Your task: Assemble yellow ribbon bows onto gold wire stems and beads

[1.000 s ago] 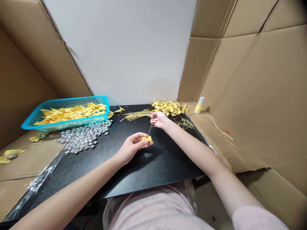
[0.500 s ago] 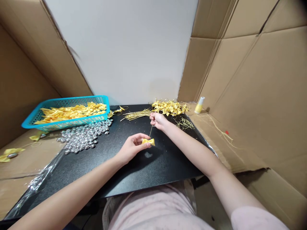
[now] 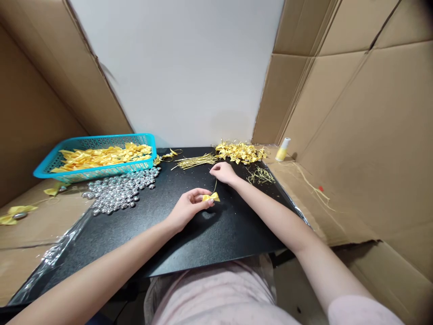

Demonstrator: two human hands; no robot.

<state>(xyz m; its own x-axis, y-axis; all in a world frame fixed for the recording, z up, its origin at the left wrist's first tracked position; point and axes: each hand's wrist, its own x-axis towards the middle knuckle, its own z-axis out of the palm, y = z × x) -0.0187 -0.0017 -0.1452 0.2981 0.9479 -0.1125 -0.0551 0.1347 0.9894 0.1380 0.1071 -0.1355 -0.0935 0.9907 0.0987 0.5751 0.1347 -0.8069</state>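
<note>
Between the thumb and fingers of my left hand [image 3: 189, 206] is a small yellow ribbon bow [image 3: 211, 197], held just above the black tabletop. A thin gold twist tie [image 3: 215, 184] rises from the bow's middle in a slight curve. Its upper end runs to my right hand [image 3: 223, 173], whose fingertips are pinched on it. Beyond my right hand lies a bundle of straight gold twist ties [image 3: 196, 161]. A heap of yellow bows with gold ties [image 3: 240, 152] is behind it, to the right.
At the left, a blue basket [image 3: 38, 171] holds many yellow bows. Shiny silver beads [image 3: 115, 192] spread in front of it. Short gold tie scraps [image 3: 261, 175] lie at the right. A yellow thread cone [image 3: 283, 150] stands by the cardboard wall [image 3: 365, 135].
The twist tie was straight between my hands and now bends. My right hand has come slightly lower with its fingers turned down. My left hand keeps the bow nearly in place.
</note>
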